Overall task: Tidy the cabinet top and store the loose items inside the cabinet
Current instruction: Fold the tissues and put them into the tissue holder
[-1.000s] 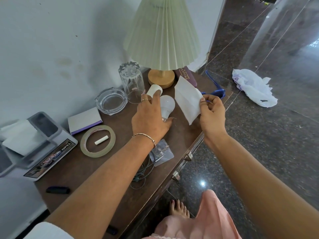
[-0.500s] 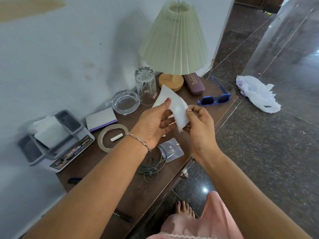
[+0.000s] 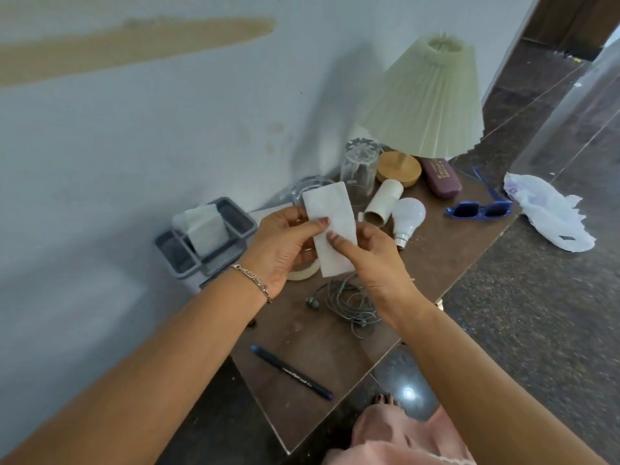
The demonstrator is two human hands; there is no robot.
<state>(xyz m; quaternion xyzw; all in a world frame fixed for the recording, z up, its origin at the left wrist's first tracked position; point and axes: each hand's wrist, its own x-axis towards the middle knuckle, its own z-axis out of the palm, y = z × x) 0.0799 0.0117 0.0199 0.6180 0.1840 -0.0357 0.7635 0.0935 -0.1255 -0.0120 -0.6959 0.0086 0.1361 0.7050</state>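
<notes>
Both hands hold a folded white tissue above the brown cabinet top. My left hand pinches its left edge and my right hand pinches its lower right side. On the cabinet top lie a white light bulb, a cardboard tube, tangled grey earphones, a blue pen, blue sunglasses and a purple glasses case. A tape roll shows partly under my left hand.
A green pleated lamp on a wooden base stands at the back. Beside it are an upturned glass and a glass ashtray. A grey tissue holder stands on the left. A white plastic bag lies on the floor.
The tissue has been folded narrower and now stands upright between both hands. My view has shifted, so the pen and the cabinet's left end show.
</notes>
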